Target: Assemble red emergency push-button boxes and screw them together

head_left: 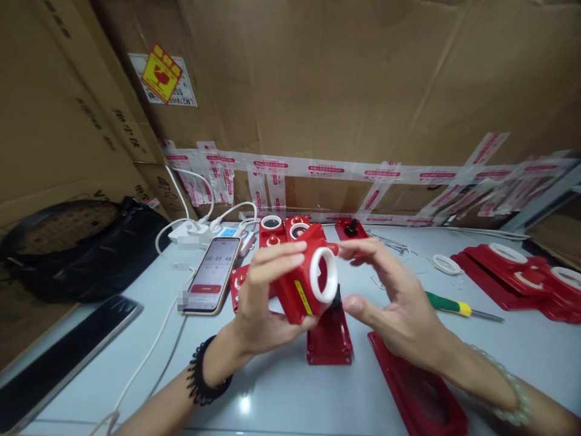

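My left hand [263, 297] is wrapped round a red plastic housing [302, 287], held above the table with a white ring [324, 275] set in its round opening facing right. My right hand [390, 303] is beside the housing with fingers spread, its fingertips touching the housing's upper right edge near the ring and its thumb just below the ring. Under the housing a red base plate [330, 339] lies on the table.
A phone [212, 274] showing a timer lies left of my hands, with white cables and a power strip [195, 233] behind. More red housings [284, 229], red covers [512, 275], a loose white ring [446, 264], a screwdriver [454, 306], a black bag [86, 248]. Cardboard walls behind.
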A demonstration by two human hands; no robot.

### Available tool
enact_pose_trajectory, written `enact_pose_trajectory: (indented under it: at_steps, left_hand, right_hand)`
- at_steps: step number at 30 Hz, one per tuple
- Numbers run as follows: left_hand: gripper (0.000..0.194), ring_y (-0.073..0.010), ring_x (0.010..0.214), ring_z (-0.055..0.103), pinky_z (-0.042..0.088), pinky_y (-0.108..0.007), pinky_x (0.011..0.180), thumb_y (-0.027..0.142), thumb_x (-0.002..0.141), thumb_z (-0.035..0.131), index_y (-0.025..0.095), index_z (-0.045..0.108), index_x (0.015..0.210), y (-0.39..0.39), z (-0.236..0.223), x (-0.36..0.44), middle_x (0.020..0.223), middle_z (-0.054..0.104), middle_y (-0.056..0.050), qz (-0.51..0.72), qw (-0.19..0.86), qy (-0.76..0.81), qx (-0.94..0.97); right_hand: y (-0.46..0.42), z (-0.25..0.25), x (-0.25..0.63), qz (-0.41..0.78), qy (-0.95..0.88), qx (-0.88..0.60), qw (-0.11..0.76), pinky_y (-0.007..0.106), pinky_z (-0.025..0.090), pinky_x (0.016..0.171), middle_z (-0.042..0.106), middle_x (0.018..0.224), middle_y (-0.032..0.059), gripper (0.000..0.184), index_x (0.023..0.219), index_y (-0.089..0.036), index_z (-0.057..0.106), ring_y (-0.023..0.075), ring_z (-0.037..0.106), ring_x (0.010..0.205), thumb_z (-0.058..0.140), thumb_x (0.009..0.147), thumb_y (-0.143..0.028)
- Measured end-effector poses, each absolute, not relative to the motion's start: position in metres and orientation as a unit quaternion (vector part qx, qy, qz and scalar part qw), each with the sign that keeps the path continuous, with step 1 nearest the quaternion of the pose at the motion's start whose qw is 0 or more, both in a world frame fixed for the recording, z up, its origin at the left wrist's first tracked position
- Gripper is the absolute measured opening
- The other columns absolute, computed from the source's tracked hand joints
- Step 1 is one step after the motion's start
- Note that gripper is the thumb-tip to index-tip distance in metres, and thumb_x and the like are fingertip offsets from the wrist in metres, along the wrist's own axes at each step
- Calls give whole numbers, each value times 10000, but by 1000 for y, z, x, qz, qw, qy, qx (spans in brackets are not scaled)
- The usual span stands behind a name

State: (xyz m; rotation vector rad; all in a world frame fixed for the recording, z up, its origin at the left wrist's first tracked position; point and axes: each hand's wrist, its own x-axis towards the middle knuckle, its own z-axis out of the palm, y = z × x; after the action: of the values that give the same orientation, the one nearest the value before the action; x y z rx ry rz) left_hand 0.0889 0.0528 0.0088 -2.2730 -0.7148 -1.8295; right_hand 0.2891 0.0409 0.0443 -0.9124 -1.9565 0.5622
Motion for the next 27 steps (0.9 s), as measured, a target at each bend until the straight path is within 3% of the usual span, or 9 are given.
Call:
enact_pose_trajectory:
  at_steps: [4,9,13,17,19,23,27]
  left_hand:
    - [651,-239,1075,576,478,-397,950,249,641,824,224,470,1187,54,15,85,1162,560,-66,-645,-157,-272,-697]
    - [581,-207,964,619,517,-304,828,362,702,774,262,488,1197,62,9,74,1140,583,-35,-556,-480,-229,-639]
    - [590,-285,1079,595,499,-368,893,403,725,721,242,493,1246,66,3,74,1207,587,-70,-503,-628,-170,-569]
    - [645,-345,1143,567,449,-453,969,375,724,672,208,464,1310,64,4,80,1243,591,-108,-456,-713,-113,-520]
    - [673,-353,1164,553,428,-467,989,363,716,658,205,442,1333,62,4,84,1265,584,-114,-438,-737,-104,-504]
    - [644,-335,1179,536,409,-458,996,377,740,636,233,420,1329,59,0,87,1299,560,-96,-425,-749,-130,-492]
    - [517,-310,1106,560,418,-426,946,415,785,622,229,464,1240,56,-4,87,1220,591,-85,-429,-706,-198,-527]
  right_hand:
    - [52,57,305,118,-822,-367,418,365,424,1029,505,1325,64,681,1330,-259,439,220,487,1215,732,733,-403]
    - [55,59,320,156,-902,-337,219,394,427,1060,387,1487,66,1012,1477,-286,228,260,440,1317,751,650,-542]
    - [43,56,315,207,-905,-333,165,384,471,1016,470,1429,93,998,1487,-271,229,268,535,1226,731,670,-548]
    - [31,56,303,317,-852,-369,192,268,573,773,640,1199,51,854,1439,-308,317,213,641,1038,723,710,-491]
    - [27,54,300,397,-807,-391,197,221,566,656,679,1071,24,830,1435,-320,296,183,668,945,716,733,-462]
    - [21,46,296,519,-715,-419,208,198,548,637,688,947,-19,832,1416,-335,284,119,668,769,744,727,-403]
    - [16,40,296,590,-639,-438,228,211,555,657,677,990,-10,866,1416,-344,266,117,668,774,767,710,-374]
